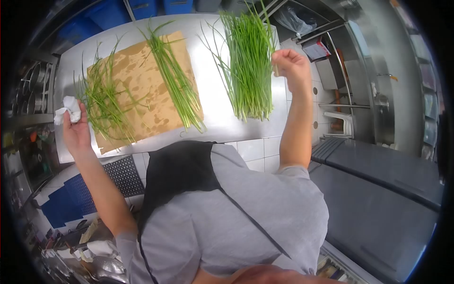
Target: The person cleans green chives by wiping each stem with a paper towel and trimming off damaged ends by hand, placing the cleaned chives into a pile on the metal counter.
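My left hand (pixel 78 131), at the table's left edge, has its fingers closed around a crumpled white paper towel (pixel 71 108). Beside it, loose, tangled chives (pixel 106 92) lie across a damp-spotted brown paper sheet (pixel 137 73). A slimmer bunch of chives (pixel 176 80) rests along the right part of that paper. Further right, a thick, dense bunch of long green chives (pixel 248 68) lies directly on the metal. At this bunch's right edge, my right hand (pixel 293 69) is pinched; whatever sits between its fingertips is too small to make out.
The stainless steel table (pixel 213 125) stands in front of my body. Blue bins (pixel 106 16) are behind it, and a metal rack with pans (pixel 35 87) is at the left. A grey cabinet (pixel 373 203) is close on my right, with a white stool (pixel 338 118) beyond.
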`<control>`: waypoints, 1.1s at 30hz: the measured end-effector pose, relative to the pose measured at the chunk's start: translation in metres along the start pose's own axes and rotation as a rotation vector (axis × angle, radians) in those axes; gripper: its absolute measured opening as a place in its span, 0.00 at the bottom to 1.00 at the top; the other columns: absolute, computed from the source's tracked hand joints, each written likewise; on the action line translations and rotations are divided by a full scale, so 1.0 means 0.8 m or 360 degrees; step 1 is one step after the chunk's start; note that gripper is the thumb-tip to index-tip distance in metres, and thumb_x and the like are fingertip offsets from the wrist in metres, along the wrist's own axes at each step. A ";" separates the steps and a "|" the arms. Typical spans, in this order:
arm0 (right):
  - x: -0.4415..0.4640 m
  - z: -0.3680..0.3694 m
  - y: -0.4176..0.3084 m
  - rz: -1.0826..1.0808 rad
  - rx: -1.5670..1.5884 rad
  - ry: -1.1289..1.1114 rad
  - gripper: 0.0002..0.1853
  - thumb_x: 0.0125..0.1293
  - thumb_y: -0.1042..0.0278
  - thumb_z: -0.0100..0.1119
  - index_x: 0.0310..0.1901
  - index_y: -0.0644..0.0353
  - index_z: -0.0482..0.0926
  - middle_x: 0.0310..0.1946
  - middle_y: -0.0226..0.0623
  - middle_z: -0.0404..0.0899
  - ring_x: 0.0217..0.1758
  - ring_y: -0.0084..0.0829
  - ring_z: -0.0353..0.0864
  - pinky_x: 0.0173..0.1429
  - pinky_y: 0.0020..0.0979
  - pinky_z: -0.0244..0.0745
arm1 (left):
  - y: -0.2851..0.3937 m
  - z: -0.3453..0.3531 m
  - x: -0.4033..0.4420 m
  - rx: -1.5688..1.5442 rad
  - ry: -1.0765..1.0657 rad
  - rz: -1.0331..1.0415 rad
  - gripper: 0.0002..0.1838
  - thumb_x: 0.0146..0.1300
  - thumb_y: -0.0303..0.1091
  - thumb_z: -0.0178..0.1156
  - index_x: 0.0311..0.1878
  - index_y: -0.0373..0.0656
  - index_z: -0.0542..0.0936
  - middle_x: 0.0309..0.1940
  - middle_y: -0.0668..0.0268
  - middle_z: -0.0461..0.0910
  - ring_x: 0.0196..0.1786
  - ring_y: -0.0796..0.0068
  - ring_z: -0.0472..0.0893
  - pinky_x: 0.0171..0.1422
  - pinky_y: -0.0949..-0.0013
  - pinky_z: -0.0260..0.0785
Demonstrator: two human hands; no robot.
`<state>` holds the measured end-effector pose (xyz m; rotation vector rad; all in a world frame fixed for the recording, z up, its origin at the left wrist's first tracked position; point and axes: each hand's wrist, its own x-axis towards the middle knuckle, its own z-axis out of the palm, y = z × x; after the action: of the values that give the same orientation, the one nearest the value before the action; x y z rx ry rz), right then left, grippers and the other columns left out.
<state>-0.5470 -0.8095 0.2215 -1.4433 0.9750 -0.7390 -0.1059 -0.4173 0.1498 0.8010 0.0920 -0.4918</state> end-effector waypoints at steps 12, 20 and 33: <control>-0.073 0.061 0.036 -0.0401 -0.1374 0.0399 0.09 0.59 0.65 0.66 0.36 0.62 0.85 0.27 0.43 0.85 0.29 0.39 0.85 0.38 0.34 0.78 | -0.092 0.030 -0.100 0.0051 -0.0178 -0.0547 0.19 0.69 0.32 0.50 0.62 0.44 0.67 0.63 0.57 0.71 0.65 0.54 0.71 0.68 0.43 0.64; -0.135 0.235 0.093 -0.0381 -0.1446 -0.0991 0.09 0.58 0.65 0.63 0.28 0.63 0.81 0.24 0.50 0.81 0.29 0.52 0.82 0.35 0.45 0.76 | -0.095 0.047 -0.130 0.0121 -0.0177 -0.0507 0.16 0.69 0.34 0.49 0.59 0.46 0.68 0.61 0.60 0.72 0.64 0.58 0.72 0.64 0.47 0.66; -0.117 0.231 0.101 0.0647 -0.0386 -0.0784 0.04 0.55 0.75 0.60 0.32 0.67 0.79 0.20 0.41 0.80 0.21 0.28 0.80 0.25 0.30 0.75 | -0.082 0.008 -0.135 0.0003 -0.0143 -0.0471 0.16 0.69 0.34 0.50 0.58 0.44 0.70 0.57 0.61 0.74 0.60 0.61 0.75 0.60 0.52 0.70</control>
<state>-0.4384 -0.6386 0.1293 -1.4716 0.9425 0.0393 -0.2319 -0.4184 0.1390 0.7696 0.1277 -0.8066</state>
